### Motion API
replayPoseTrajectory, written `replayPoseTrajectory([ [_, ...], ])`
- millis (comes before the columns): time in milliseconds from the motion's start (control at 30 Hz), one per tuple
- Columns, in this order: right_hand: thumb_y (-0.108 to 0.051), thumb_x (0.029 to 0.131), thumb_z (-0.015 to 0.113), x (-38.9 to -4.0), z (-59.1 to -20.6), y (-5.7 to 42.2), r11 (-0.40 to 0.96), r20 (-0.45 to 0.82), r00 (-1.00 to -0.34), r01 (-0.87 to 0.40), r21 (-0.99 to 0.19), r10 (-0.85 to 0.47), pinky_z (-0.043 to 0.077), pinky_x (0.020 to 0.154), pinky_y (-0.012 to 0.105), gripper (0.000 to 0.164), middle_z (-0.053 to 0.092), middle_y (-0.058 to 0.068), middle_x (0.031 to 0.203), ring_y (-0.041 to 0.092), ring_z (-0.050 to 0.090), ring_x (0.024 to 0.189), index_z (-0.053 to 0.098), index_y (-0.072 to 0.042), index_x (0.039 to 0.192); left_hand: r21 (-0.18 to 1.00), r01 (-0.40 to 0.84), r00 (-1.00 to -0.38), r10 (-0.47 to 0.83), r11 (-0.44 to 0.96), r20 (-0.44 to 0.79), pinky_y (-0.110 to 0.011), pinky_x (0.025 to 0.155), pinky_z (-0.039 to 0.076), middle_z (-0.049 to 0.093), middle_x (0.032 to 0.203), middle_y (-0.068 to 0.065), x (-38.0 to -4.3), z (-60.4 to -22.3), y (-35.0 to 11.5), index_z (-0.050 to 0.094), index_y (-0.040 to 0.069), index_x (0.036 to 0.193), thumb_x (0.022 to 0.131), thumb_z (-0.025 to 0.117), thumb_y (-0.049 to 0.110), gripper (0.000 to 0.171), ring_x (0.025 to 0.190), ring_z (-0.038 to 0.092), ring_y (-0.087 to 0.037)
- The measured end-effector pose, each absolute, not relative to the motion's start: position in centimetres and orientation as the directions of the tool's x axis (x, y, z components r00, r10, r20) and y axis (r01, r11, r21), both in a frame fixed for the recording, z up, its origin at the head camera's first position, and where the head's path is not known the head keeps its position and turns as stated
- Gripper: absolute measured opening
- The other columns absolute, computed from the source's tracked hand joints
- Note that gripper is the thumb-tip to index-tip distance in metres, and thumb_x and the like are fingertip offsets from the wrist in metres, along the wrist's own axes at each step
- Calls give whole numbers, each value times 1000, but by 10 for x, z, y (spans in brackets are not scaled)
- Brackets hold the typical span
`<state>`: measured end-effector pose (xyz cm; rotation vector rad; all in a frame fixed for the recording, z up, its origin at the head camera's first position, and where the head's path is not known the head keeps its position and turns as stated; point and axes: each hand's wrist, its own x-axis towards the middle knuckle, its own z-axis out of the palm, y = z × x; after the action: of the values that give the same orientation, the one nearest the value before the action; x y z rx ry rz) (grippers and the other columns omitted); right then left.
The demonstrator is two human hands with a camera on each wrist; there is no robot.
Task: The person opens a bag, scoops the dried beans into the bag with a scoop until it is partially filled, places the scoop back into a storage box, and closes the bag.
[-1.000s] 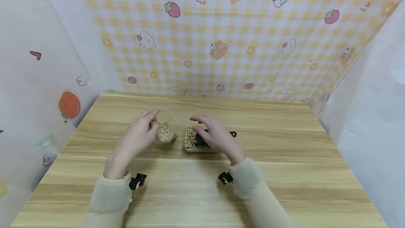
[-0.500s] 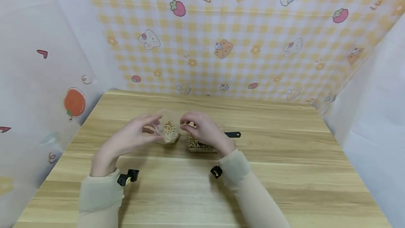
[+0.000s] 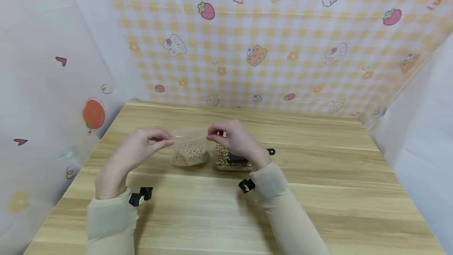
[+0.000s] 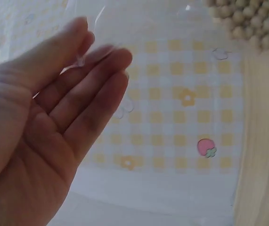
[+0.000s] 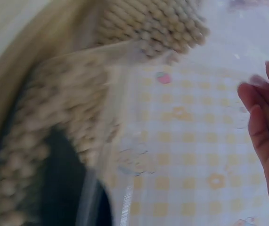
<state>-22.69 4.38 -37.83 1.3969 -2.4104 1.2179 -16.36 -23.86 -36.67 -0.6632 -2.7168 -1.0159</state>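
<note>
A clear zip bag [image 3: 190,133] with round beige beans [image 3: 192,153] in its lower part hangs between my two hands. My left hand [image 3: 139,148] pinches its upper left corner between thumb and fingertips. At the opposite upper corner, my right hand [image 3: 237,141] pinches the bag's edge. Its top edge is pulled nearly straight. In the left wrist view, the plastic lies between thumb and forefinger, the other fingers [image 4: 85,106] being extended. Right of the bag, a clear box [image 3: 231,167] full of similar beans is partly hidden by my right hand. A black scoop [image 3: 236,158] lies on these beans.
The scoop's handle [image 3: 271,151] sticks out past the right side of the box. Everything is on a wood-grain table [image 3: 198,207]. A checked cloth [image 3: 226,74] rises behind it, with white sheets at both sides.
Both hands have moved onto the bag's upper corners and now pinch them. The bag's mouth, round and gaping before, is stretched flat. The head view has shifted slightly.
</note>
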Motion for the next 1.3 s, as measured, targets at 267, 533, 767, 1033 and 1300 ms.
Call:
replayPoseTrajectory([
  [267, -8, 89, 70, -219, -370, 46, 252, 413, -596, -731, -634, -688, 49, 66, 24, 7, 63, -8, 78, 5, 57, 72, 66, -12, 85, 580, 423, -906, 338, 696, 256, -44, 79, 53, 68, 84, 8, -156, -357, -240, 72, 14, 90, 91, 69, 17, 4, 80, 64, -11],
  [533, -2, 89, 68, -214, -381, 53, 251, 436, -644, -699, -670, -629, 51, 69, 26, 7, 65, -1, 82, 9, 59, 75, 67, -4, 95, 644, 438, -899, 292, 628, 327, -41, 75, 53, 72, 90, -2, -165, -368, -231, 61, 5, 112, 90, 69, 10, 24, 83, 68, -18],
  [767, -12, 86, 74, -209, -391, 53, 308, 373, -754, -590, -747, -541, 52, 69, 30, 35, 64, 0, 86, 12, 60, 75, 62, -4, 117, 718, 356, -934, 231, 598, 271, -29, 74, 53, 73, 96, 1, -167, -376, -231, 73, 9, 105, 91, 69, 16, 16, 89, 68, -16],
  [1033, -19, 90, 71, -208, -398, 42, 400, 187, -805, -464, -791, -563, 43, 56, 24, 9, 64, 5, 78, 10, 50, 63, 71, -11, 87, 704, 355, -935, 210, 615, 287, -27, 71, 52, 73, 92, 3, -166, -377, -233, 74, 9, 102, 92, 68, 17, 14, 86, 68, -14],
  [1300, -10, 91, 68, -209, -393, 38, 274, 330, -785, -523, -807, -524, 38, 50, 24, 7, 62, 10, 70, 12, 45, 55, 73, -10, 86, 686, 382, -922, 206, 619, 328, -24, 70, 51, 73, 94, -3, -163, -370, -238, 74, 5, 102, 93, 66, 13, 14, 84, 67, -18],
])
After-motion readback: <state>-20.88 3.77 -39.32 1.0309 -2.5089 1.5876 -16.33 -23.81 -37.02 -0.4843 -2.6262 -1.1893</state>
